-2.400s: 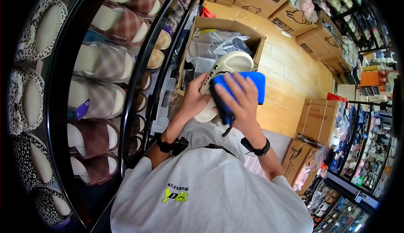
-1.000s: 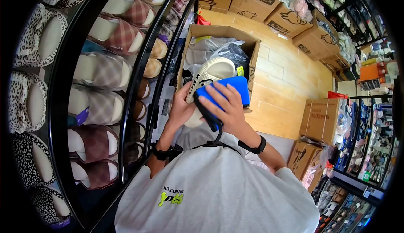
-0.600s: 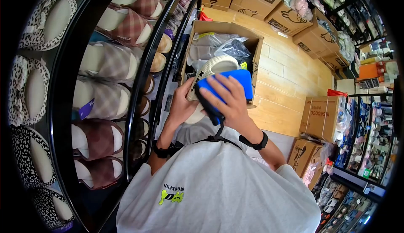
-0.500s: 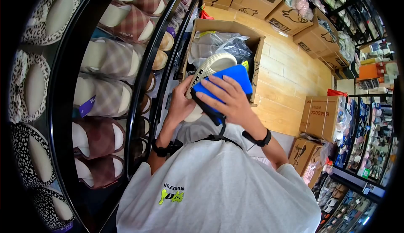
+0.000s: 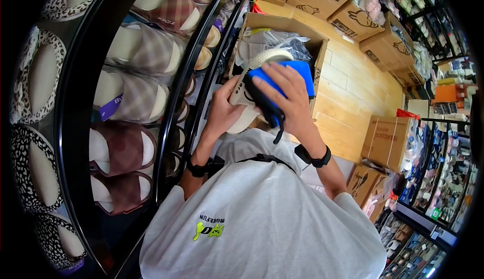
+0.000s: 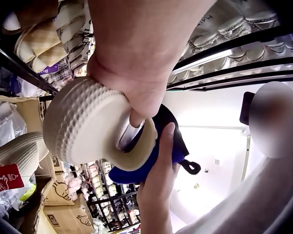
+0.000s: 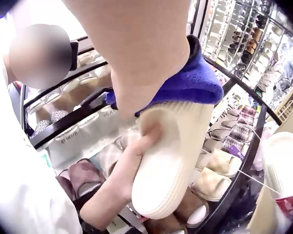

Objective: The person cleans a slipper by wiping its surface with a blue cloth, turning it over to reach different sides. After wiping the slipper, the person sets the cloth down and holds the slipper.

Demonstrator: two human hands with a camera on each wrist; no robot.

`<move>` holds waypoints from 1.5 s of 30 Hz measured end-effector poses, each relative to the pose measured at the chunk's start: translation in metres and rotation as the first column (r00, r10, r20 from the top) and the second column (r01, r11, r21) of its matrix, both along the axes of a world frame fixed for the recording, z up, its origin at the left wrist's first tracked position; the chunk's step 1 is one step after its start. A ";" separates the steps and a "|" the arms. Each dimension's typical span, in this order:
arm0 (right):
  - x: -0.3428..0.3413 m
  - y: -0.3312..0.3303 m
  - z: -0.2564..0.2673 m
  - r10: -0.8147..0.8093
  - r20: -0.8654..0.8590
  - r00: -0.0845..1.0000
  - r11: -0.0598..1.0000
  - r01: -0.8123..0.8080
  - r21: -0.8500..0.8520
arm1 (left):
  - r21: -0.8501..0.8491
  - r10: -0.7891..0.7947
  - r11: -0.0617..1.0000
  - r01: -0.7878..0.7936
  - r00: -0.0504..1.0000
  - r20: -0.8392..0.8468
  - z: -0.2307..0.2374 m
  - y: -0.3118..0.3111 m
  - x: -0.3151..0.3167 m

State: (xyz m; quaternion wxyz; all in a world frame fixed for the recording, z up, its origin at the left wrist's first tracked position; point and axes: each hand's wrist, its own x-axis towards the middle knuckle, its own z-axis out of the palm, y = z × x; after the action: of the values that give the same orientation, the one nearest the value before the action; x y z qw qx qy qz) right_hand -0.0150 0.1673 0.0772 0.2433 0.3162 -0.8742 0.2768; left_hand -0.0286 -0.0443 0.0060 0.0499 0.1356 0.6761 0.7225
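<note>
A cream slipper with a bumpy sole edge is held by my left hand, its thumb and fingers gripping around the upper. In the right wrist view some left fingers go inside the slipper. My right hand holds a blue plush pad with a black back and loop against the slipper's upper, fingers bent over it. The left wrist view shows the slipper beside the blue pad. Another cream slipper with a red tag lies over the carton.
An open carton of bagged slippers stands just beyond the hands. Shelves with a black frame hold checked and leopard-print slippers on the left. More cartons line the wooden floor, with stocked racks at the right.
Both hands, with the slipper and pad, have shifted slightly up and right in the head view. The blue pad has tilted, showing more of its black side. The holds are the same.
</note>
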 end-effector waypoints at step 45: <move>0.030 -0.017 -0.028 -0.180 -0.053 0.982 0.982 0.176 -0.074 | -0.311 0.037 0.948 -0.069 0.993 -0.108 0.027 -0.006 0.008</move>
State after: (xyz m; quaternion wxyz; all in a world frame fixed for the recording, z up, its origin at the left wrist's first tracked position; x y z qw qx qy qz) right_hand 0.0153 0.1500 0.0492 0.3039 0.2362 -0.8812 0.2745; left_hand -0.0206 -0.0500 0.0330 0.0174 0.1441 0.7875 0.5989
